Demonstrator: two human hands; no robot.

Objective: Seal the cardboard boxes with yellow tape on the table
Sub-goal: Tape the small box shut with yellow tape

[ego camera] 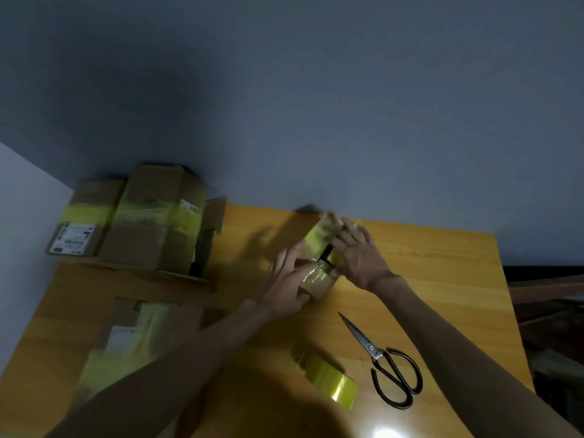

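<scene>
small box (317, 282) mid-table | left hand (286, 281) presses its left side, fingers straight | right hand (358, 252) clasps far end | probably light, stiff, tape-slick: hold bare cardboard edges

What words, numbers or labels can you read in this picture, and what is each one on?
Nothing is legible.
Shipping label on the far-left box: too blurred to read.
Side label on the tall box: too blurred.
White label on the near box: too blurred.
</scene>
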